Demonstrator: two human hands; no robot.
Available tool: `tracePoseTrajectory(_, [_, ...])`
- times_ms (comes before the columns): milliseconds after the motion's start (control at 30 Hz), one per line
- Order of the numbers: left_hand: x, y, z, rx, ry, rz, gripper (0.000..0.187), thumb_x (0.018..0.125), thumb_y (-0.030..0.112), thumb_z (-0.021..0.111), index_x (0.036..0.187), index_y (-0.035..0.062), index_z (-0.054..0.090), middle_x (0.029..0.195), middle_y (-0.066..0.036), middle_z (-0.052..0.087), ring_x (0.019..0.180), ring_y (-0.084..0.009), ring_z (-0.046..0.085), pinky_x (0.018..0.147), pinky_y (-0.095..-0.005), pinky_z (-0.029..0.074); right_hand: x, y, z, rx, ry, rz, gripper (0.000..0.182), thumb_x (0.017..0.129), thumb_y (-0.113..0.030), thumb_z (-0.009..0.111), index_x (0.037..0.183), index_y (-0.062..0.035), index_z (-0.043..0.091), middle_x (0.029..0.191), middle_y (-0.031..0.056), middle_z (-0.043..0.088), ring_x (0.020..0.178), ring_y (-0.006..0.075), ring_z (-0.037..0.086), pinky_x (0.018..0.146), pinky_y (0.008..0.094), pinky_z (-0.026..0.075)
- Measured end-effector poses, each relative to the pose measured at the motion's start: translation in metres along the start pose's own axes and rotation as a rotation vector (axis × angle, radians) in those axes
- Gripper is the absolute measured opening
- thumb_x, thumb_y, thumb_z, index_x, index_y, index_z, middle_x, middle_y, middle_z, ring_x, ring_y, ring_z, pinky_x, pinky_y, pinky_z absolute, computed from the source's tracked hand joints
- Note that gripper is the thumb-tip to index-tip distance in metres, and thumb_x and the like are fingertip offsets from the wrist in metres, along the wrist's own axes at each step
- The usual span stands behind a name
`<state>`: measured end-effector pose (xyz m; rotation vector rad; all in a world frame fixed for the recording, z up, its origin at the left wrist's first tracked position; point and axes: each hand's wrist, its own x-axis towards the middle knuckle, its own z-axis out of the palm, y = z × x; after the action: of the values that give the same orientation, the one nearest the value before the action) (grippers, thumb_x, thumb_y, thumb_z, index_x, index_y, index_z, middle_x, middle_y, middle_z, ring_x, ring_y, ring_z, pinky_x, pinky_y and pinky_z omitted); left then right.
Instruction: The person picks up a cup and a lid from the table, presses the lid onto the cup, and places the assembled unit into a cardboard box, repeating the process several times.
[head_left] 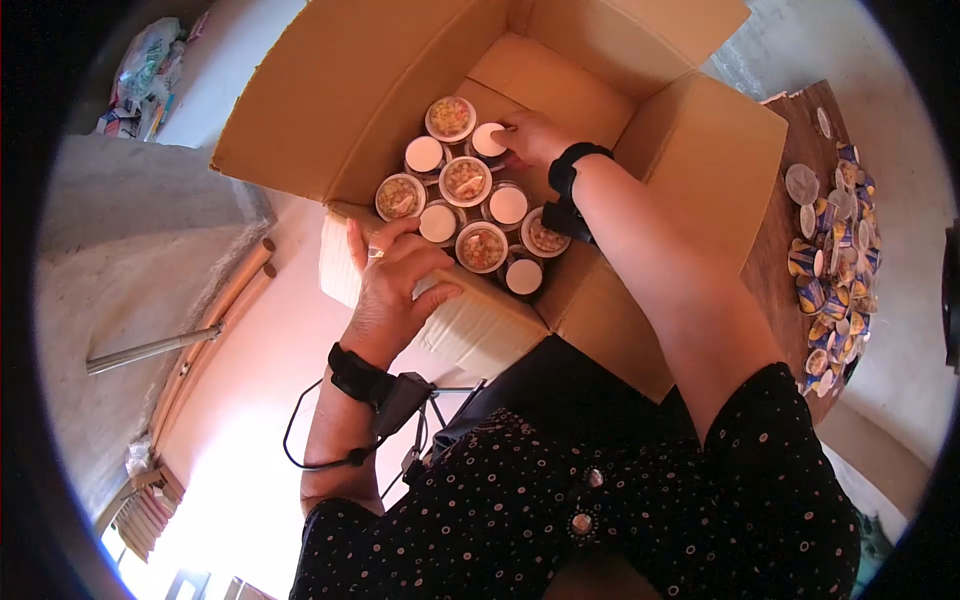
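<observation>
A large open cardboard box (pixel 690 165) stands before me, with several small cups grouped in its near left corner. Some cups show clear tops with colourful bits inside, like the cup (pixel 465 182) mid-group; others, like the cup (pixel 509 205), show plain white round ends. My right hand (pixel 533 138) reaches into the box, its fingers closed around the side of a white-ended cup (pixel 488 139) at the group's far right. My left hand (pixel 395 280) holds the box's near left edge, fingers curled over the rim and thumb on the outer flap, close to the nearest cups.
On the right, a brown wooden table (pixel 795 125) bears a pile of blue-and-yellow cups (pixel 835 290) and loose clear lids (pixel 802 184). Plastic bags (pixel 148 65) lie at the upper left. Pipes (pixel 215 325) run along the left wall.
</observation>
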<state>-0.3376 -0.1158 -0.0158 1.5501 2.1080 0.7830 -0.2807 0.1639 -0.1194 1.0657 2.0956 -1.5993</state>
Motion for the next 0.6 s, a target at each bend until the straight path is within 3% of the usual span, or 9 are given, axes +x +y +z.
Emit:
tracePoseTrajectory(67, [0.001,0.000,0.001,-0.001,-0.006,-0.008,0.027,0.067,0.023,0.075,0.090,0.0137,0.064,0.093,0.000,0.061,0.116,-0.0246,0.046,0.107,-0.0558,-0.002,0.006,0.005,0.006,-0.105,0.089,-0.119,0.033,0.088,-0.028,0.052,0.104,-0.0010,0.061,0.084,0.0135,0.066,0.066,0.0225,0.064,0.063,0.0337,0.050])
tracePoseTrajectory(200, [0.002,0.000,0.001,0.014,-0.002,-0.001,0.027,0.067,0.025,0.075,0.090,0.0137,0.064,0.092,0.000,0.060,0.116,-0.0245,0.047,0.106,-0.0562,-0.002,0.016,0.014,0.009,-0.148,0.051,-0.140,0.033,0.087,-0.028,0.053,0.105,-0.0012,0.061,0.088,0.0148,0.066,0.070,0.0246,0.064,0.069,0.0350,0.049])
tracePoseTrajectory(300, [0.002,0.001,0.001,0.011,-0.001,-0.007,0.027,0.067,0.025,0.075,0.090,0.0137,0.064,0.092,-0.001,0.060,0.115,-0.0242,0.047,0.107,-0.0561,-0.002,0.019,0.017,0.010,-0.259,0.134,-0.226,0.034,0.088,-0.029,0.053,0.104,-0.0007,0.062,0.089,0.0153,0.066,0.075,0.0242,0.064,0.071,0.0357,0.049])
tracePoseTrajectory(467, [0.002,0.001,0.002,0.024,-0.007,-0.019,0.027,0.067,0.025,0.075,0.090,0.0141,0.064,0.092,-0.001,0.061,0.115,-0.0236,0.048,0.107,-0.0555,-0.002,-0.001,-0.001,0.009,-0.099,0.087,-0.074,0.040,0.089,-0.034,0.052,0.106,0.0019,0.060,0.094,0.0181,0.065,0.086,0.0278,0.062,0.077,0.0383,0.046])
tracePoseTrajectory(600, [0.000,-0.001,0.003,0.009,-0.002,-0.034,0.027,0.067,0.024,0.076,0.090,0.0146,0.066,0.092,0.000,0.061,0.117,-0.0223,0.047,0.108,-0.0522,-0.004,-0.021,-0.021,0.001,-0.154,0.032,-0.030,0.043,0.090,-0.035,0.050,0.110,0.0022,0.058,0.096,0.0198,0.064,0.088,0.0295,0.062,0.079,0.0396,0.046])
